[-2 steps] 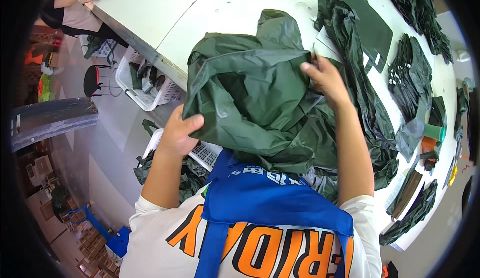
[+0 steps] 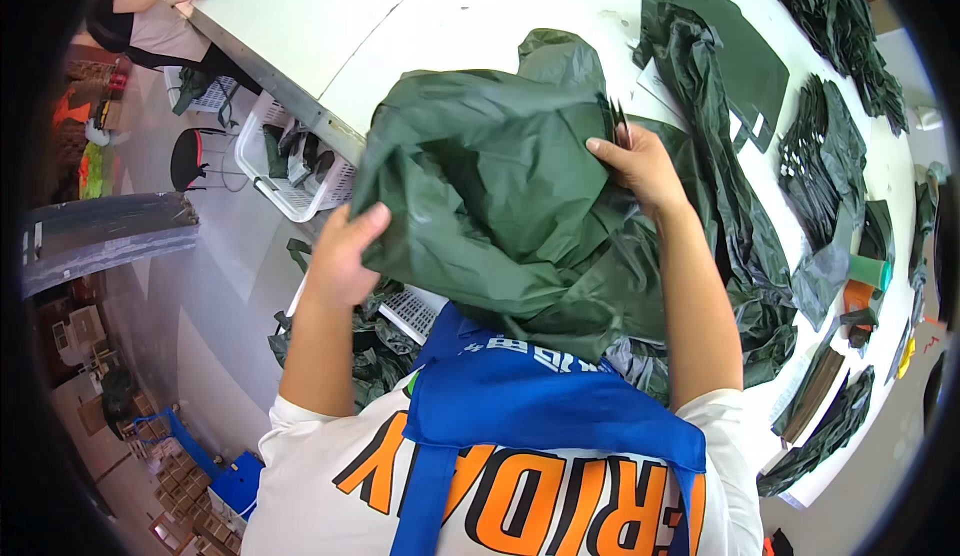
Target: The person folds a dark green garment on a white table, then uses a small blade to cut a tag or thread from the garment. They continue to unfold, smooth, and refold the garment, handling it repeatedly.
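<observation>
A dark green garment (image 2: 490,186) of thin, shiny fabric is spread between my hands, its folds sagging in the middle. At its left edge my left hand (image 2: 343,258) is closed, the thumb on top and the fingers partly hidden under the cloth. My right hand (image 2: 648,168) pinches the garment's right edge between thumb and fingers. Dark, narrow points stick up beside the right fingertips; what they belong to I cannot make out. The garment's lower folds hang over the table edge in front of my blue apron (image 2: 550,396).
Cut green panels (image 2: 745,66) and bunched green pieces (image 2: 810,156) lie along the white table (image 2: 400,26). A green tape roll (image 2: 870,271) sits at the right. White baskets (image 2: 290,196) and a stool (image 2: 187,161) stand left. Another person (image 2: 165,31) works at the far left.
The garment's upper left edge has billowed and shifted slightly left with my left hand. My right hand has moved slightly left and down, still on the fabric.
</observation>
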Tool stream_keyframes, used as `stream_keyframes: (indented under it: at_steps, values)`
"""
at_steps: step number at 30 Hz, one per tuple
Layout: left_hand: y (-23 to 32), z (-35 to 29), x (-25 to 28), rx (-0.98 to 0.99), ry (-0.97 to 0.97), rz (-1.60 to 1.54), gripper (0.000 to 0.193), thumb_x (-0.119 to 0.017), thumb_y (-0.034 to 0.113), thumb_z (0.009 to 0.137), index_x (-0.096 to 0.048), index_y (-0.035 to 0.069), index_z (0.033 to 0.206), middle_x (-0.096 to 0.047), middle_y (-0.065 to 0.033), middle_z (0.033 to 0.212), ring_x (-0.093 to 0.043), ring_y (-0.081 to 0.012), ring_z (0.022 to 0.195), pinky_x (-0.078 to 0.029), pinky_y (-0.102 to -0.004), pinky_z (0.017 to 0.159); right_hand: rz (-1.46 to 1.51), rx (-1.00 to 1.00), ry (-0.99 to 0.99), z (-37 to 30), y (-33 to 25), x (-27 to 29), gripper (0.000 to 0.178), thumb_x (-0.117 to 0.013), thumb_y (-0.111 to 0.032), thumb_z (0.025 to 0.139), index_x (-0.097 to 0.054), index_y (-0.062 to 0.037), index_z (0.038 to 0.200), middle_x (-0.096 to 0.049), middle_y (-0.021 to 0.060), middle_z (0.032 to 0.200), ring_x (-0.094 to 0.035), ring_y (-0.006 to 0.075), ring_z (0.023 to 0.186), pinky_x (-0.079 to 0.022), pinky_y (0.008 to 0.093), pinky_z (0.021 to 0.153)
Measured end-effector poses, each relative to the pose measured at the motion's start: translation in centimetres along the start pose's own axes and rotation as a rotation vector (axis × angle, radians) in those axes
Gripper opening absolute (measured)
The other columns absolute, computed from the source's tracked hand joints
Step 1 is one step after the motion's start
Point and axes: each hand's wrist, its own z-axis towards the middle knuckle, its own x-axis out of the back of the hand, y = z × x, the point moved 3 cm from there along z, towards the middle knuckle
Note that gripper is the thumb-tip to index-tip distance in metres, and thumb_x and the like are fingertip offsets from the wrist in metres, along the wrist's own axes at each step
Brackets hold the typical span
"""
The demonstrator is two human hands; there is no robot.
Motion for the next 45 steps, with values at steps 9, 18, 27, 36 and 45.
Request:
stream_keyframes:
  at_steps: [9,18,27,36,45]
  values:
    - [7.7,0.7,-6.9,-0.979,0.185,1.506,0.088,-0.079,0.02,0.066,-0.035,0.006,0.141,-0.035,-0.0161,0.145,-0.034,-0.0324,0.134,-0.031,-0.0443,0.106,-0.024,0.324,-0.282,-5.2,-6.8,-5.7,0.023,-0.07,-0.017,0.084,-0.063,-0.0001,0.099,-0.059,-0.0021,0.08,-0.052,0.0056,0.071,-0.042,0.0221,0.064]
    - [5.0,6.7,-4.2,-0.523,0.012,1.926,0.015,-0.067,0.02,0.081,-0.064,0.01,0.091,-0.06,-0.0065,0.082,-0.059,-0.0244,0.088,-0.023,-0.0524,0.109,-0.232,0.114,-0.065,-1.0,3.1,3.8,0.049,-0.072,-0.02,0.081,-0.056,0.0014,0.122,-0.062,0.0101,0.113,-0.058,0.0146,0.097,-0.045,0.0276,0.088]
    - [8.4,2.9,-3.6,-0.496,-0.236,1.571,0.076,-0.071,0.031,0.076,-0.038,0.007,0.14,-0.04,-0.0142,0.141,-0.037,-0.0311,0.131,-0.026,-0.0374,0.109,-0.546,0.72,0.183,-7.0,-4.0,-4.8,0.016,-0.059,0.006,0.079,-0.063,-0.0014,0.093,-0.059,0.0109,0.081,-0.059,0.0253,0.078,-0.048,0.0317,0.071]
    - [3.5,3.1,-4.7,0.062,-0.191,0.145,0.042,-0.055,0.003,0.08,-0.053,-0.009,0.121,-0.065,-0.0149,0.107,-0.064,-0.0217,0.095,-0.05,-0.0332,0.088,0.079,0.646,0.098,-7.8,-6.2,-7.1,0.036,-0.044,0.011,0.084,-0.057,-0.0006,0.116,-0.048,0.0108,0.127,-0.058,0.0107,0.082,-0.048,0.0233,0.071]
    - [2.1,1.9,-0.8,0.152,-0.415,-0.569,0.062,-0.051,0.009,0.07,-0.043,-0.006,0.13,-0.053,-0.0235,0.128,-0.055,-0.0387,0.114,-0.042,-0.0513,0.1,-0.188,0.64,0.18,-5.4,-6.7,-7.0,0.042,-0.058,0.006,0.08,-0.06,-0.0092,0.12,-0.052,0.0041,0.123,-0.041,0.0033,0.074,-0.035,0.0183,0.062]
